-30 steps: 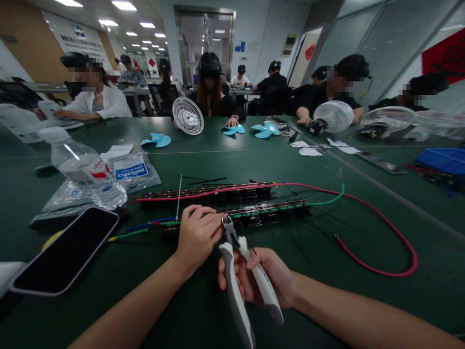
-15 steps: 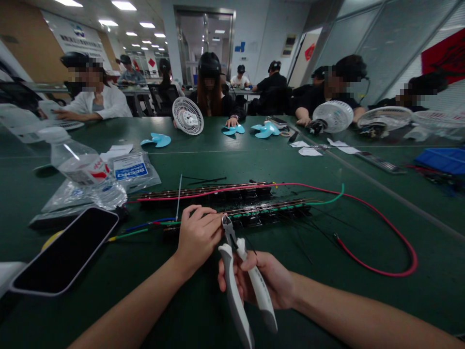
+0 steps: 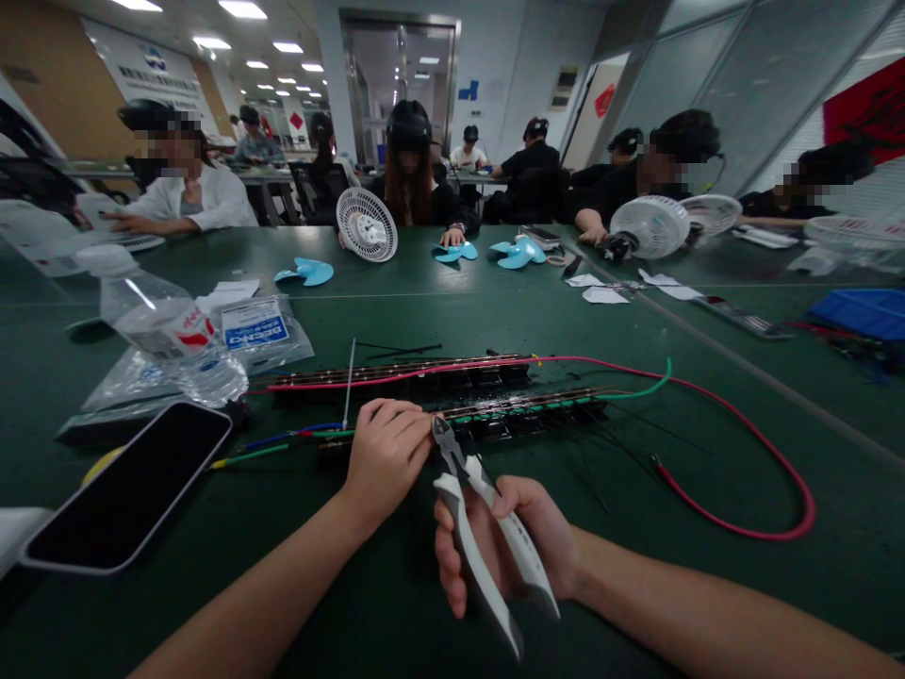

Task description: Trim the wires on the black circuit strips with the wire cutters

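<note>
My left hand [image 3: 387, 460] lies over the near black wired strip [image 3: 527, 415], with fingers bent round it; their tips and anything pinched under them are hidden. In my right hand [image 3: 548, 528] are diagonal cutting pliers [image 3: 514, 533] with white-and-grey handles, spread apart. The pliers' jaws point up and left, right beside my left fingertips at the strip. Whether the jaws touch a wire I cannot tell. A green wire [image 3: 647, 388] runs off the strip's right end. Behind it lies a second black strip [image 3: 473, 374] with a red cable [image 3: 424, 373] along it.
At left are a phone [image 3: 134, 486], a plastic bottle [image 3: 166, 325] and a plastic bag [image 3: 289, 330]. A pale cable tie [image 3: 349, 382] sticks up from the near strip. Across the table, people handle white fan parts [image 3: 368, 224] and blue fan blades [image 3: 519, 251]. A blue tray [image 3: 863, 311] stands at right.
The pliers' handles and my right hand have swung to the right, with more of my lower fingers showing. The jaws stay by my left fingertips; my left hand has hardly moved.
</note>
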Action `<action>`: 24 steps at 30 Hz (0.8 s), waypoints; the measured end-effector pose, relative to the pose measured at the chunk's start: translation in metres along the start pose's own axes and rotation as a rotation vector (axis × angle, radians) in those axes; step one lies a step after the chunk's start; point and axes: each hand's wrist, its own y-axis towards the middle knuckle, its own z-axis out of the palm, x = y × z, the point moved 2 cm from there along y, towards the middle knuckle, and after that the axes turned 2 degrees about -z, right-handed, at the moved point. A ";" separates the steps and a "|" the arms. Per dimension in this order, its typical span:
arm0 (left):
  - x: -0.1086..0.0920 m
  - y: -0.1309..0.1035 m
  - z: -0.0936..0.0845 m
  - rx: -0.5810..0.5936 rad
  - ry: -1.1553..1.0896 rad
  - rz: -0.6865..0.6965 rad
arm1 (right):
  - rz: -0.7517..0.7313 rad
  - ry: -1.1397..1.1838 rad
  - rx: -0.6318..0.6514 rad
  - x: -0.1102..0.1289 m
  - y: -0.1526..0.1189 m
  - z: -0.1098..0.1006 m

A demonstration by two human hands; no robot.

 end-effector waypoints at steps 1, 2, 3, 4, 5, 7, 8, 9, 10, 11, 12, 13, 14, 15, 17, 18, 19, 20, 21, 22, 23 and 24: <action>0.000 0.000 0.000 0.003 -0.003 -0.004 | 0.014 0.010 0.020 0.000 0.000 0.000; 0.001 0.000 0.000 0.004 -0.006 -0.005 | 0.024 0.018 0.036 0.000 -0.001 -0.001; 0.001 0.000 0.001 0.004 -0.009 -0.003 | 0.030 0.023 0.046 0.001 -0.001 -0.002; 0.001 -0.001 0.001 0.001 -0.011 0.001 | 0.034 0.028 0.051 0.001 -0.002 -0.003; 0.001 -0.001 0.001 -0.001 -0.011 0.005 | 0.036 0.032 0.051 0.000 -0.002 -0.003; 0.001 0.000 0.000 -0.003 -0.011 0.015 | 0.040 0.035 0.048 0.000 -0.002 -0.005; 0.001 0.000 0.000 -0.003 -0.011 0.017 | 0.043 0.036 0.045 -0.001 -0.003 -0.005; 0.000 0.000 0.000 -0.002 -0.010 0.018 | 0.045 0.036 0.041 -0.001 -0.003 -0.005; 0.000 0.000 0.000 -0.001 -0.008 0.017 | 0.047 0.036 0.039 -0.001 -0.003 -0.006; 0.000 0.000 0.000 0.000 -0.008 0.016 | 0.049 0.037 0.037 -0.001 -0.003 -0.005; 0.000 0.000 0.000 0.001 -0.007 0.014 | 0.049 0.038 0.038 -0.001 -0.003 -0.005; 0.000 0.000 0.000 0.002 -0.007 0.012 | 0.048 0.038 0.039 -0.001 -0.003 -0.005; 0.000 0.000 0.000 0.002 -0.007 0.010 | 0.049 0.035 0.038 -0.001 -0.003 -0.005; 0.000 0.000 0.000 0.001 -0.008 0.007 | 0.050 0.029 0.035 0.000 -0.003 -0.005; 0.000 0.000 0.000 -0.005 -0.010 0.002 | 0.035 0.008 0.010 0.000 -0.002 -0.005; 0.000 0.000 0.000 -0.010 -0.011 0.001 | 0.022 -0.006 -0.013 0.000 -0.002 -0.005; 0.000 0.000 0.000 -0.014 -0.013 0.000 | 0.004 -0.023 -0.038 0.000 -0.002 -0.006; 0.000 0.000 0.000 -0.017 -0.015 -0.001 | -0.013 -0.040 -0.064 0.000 -0.001 -0.007; 0.000 0.000 0.000 -0.019 -0.016 -0.001 | -0.026 -0.057 -0.084 0.000 -0.002 -0.008; 0.000 0.000 0.000 -0.019 -0.018 -0.001 | -0.031 -0.072 -0.099 0.000 -0.002 -0.009; 0.000 0.000 0.000 -0.016 -0.019 -0.001 | -0.031 -0.082 -0.104 0.000 -0.002 -0.010; 0.000 0.000 0.000 -0.014 -0.020 -0.002 | -0.028 -0.088 -0.099 0.000 -0.002 -0.010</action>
